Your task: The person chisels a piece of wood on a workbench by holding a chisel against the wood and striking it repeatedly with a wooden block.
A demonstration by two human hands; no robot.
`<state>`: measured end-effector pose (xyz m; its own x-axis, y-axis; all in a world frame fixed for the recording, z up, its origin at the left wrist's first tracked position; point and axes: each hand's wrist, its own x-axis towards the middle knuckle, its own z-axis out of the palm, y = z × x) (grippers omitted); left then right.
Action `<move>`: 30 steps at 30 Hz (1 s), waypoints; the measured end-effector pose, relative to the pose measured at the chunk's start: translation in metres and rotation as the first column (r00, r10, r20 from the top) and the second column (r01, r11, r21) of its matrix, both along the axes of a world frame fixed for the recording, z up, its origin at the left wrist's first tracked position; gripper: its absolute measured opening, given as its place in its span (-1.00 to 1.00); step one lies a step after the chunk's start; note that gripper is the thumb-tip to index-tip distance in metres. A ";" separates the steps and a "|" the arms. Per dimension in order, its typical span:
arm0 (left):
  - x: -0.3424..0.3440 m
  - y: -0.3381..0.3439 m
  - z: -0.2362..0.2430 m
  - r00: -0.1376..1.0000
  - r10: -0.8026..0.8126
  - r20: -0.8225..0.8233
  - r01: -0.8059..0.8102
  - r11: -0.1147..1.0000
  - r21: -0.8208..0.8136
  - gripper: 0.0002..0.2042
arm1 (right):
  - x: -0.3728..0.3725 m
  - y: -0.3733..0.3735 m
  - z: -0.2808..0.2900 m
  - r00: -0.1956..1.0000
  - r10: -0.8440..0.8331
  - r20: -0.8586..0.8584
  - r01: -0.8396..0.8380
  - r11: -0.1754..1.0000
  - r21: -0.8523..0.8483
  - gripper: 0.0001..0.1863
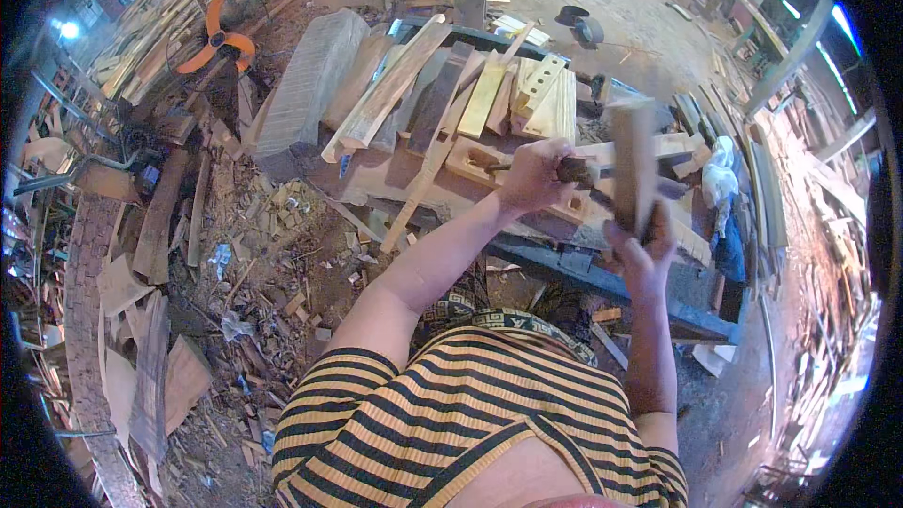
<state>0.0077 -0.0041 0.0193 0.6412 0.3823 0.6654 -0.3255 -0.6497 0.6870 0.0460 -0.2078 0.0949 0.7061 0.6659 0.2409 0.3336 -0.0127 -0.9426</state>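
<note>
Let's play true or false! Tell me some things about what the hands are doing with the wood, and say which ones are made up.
1. The left hand holds a chisel by its handle. True.
2. The right hand is empty. False: it grips a wooden mallet, raised upright.
3. The orange fan stands right beside the right hand. False: it is far off at the upper left.
4. Planks lie piled on the workbench. True.
5. The floor is swept clean. False: wood scraps cover the ground.
</note>
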 end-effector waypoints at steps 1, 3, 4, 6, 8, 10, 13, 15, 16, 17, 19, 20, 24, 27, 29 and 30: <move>-0.001 -0.001 0.001 1.000 -0.004 -0.001 0.004 1.000 -0.002 -0.80 | 0.000 -0.001 0.000 0.994 -0.036 -0.102 0.053 0.984 0.173 -0.59; -0.002 -0.002 0.004 0.999 0.024 0.042 -0.025 0.999 0.021 -0.81 | -0.002 0.000 -0.002 0.990 -0.061 -0.125 0.086 0.973 0.212 -0.56; -0.002 -0.002 0.005 0.999 0.027 0.043 -0.028 0.999 0.022 -0.81 | -0.004 0.003 -0.004 0.998 -0.044 -0.050 0.052 0.983 0.174 -0.55; -0.001 -0.005 0.006 1.000 -0.010 0.013 0.011 0.999 -0.049 -0.79 | -0.005 0.009 -0.011 0.995 0.094 0.034 -0.093 0.995 -0.028 -0.52; 0.000 -0.005 0.004 0.997 -0.007 0.073 0.006 1.000 0.012 -0.79 | -0.002 0.010 -0.021 0.992 0.109 -0.056 -0.111 0.993 -0.040 -0.54; 0.000 -0.002 -0.001 0.992 -0.009 0.123 0.001 0.998 0.069 -0.78 | 0.005 0.003 -0.033 0.987 0.052 -0.155 -0.063 0.996 -0.066 -0.60; -0.001 0.013 -0.005 0.996 -0.037 0.075 0.045 0.994 -0.103 -0.78 | 0.021 -0.006 -0.057 0.990 0.059 -0.126 -0.069 0.995 -0.076 -0.59; -0.002 0.027 -0.002 0.982 0.102 0.158 -0.094 0.994 -0.056 -0.84 | 0.030 -0.006 -0.079 0.992 -0.017 -0.127 -0.009 0.979 -0.204 -0.56; -0.002 0.034 0.001 0.970 0.125 0.209 -0.078 0.973 -0.219 -0.86 | 0.032 -0.006 -0.090 0.998 -0.030 -0.052 0.012 0.948 -0.317 -0.54; -0.003 0.040 0.006 0.962 0.155 0.226 -0.053 0.914 -0.401 -0.87 | 0.033 -0.006 -0.100 0.999 -0.051 0.016 0.053 0.887 -0.459 -0.51; -0.011 0.056 0.017 0.889 0.271 0.369 0.038 0.759 -0.650 -0.88 | 0.034 -0.008 -0.117 0.998 -0.009 0.055 0.030 0.915 -0.402 -0.46; -0.017 0.062 0.021 0.887 0.301 0.349 0.014 0.739 -0.674 -0.88 | 0.034 -0.010 -0.123 0.999 -0.024 0.040 0.039 0.911 -0.410 -0.44; -0.026 0.070 0.028 0.881 0.381 0.280 -0.067 0.687 -0.723 -0.87 | 0.038 -0.011 -0.137 0.993 -0.063 -0.102 0.018 0.922 -0.386 -0.41; -0.024 0.064 0.025 0.876 0.387 0.288 -0.082 0.708 -0.701 -0.86 | 0.044 -0.011 -0.143 0.996 -0.059 -0.068 0.027 0.915 -0.403 -0.40; -0.023 0.061 0.024 0.880 0.388 0.276 -0.091 0.705 -0.703 -0.85 | 0.046 -0.011 -0.147 0.997 -0.057 -0.055 0.029 0.909 -0.416 -0.38; -0.022 0.060 0.024 0.883 0.369 0.290 -0.079 0.726 -0.683 -0.85 | 0.047 -0.011 -0.148 0.998 -0.047 -0.030 0.029 0.898 -0.440 -0.37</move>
<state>-0.0146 0.0563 0.0436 0.2284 0.9003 0.3706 -0.5541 -0.1927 0.8098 0.0928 -0.2183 -0.0536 0.7357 0.6702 -0.0976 0.2882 -0.4402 -0.8504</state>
